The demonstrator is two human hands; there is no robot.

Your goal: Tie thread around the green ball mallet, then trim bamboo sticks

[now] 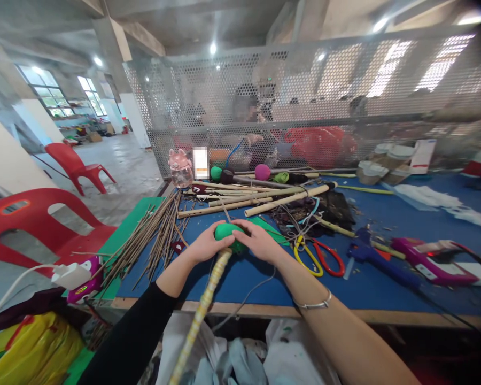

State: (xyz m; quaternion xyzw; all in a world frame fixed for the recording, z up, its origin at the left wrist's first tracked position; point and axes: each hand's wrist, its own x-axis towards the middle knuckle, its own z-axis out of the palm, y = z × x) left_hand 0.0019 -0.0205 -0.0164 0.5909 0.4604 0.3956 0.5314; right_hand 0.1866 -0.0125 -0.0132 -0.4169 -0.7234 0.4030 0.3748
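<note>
Head view: one striped stick (210, 291), nearest you, ran up to the green ball (224, 231).
Fingers: your left hand (203, 244) and right hand (260, 241) curved partway in, both holding that ball above the blue tabletop (344, 299).
Slip risk: uneven pressure could have rolled it loose.
Glue gun (364, 247): one lay rightward.
Magenta ball (262, 171): one sat farther back.
Perforated screen (208, 80): one stood behind.

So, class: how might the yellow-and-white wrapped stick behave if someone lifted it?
The yellow-and-white wrapped stick is probably stiff, since it runs straight. Being slender, it is likely light for its length. Its near end juts past the edge of the table, so it could tip if let go.
</note>
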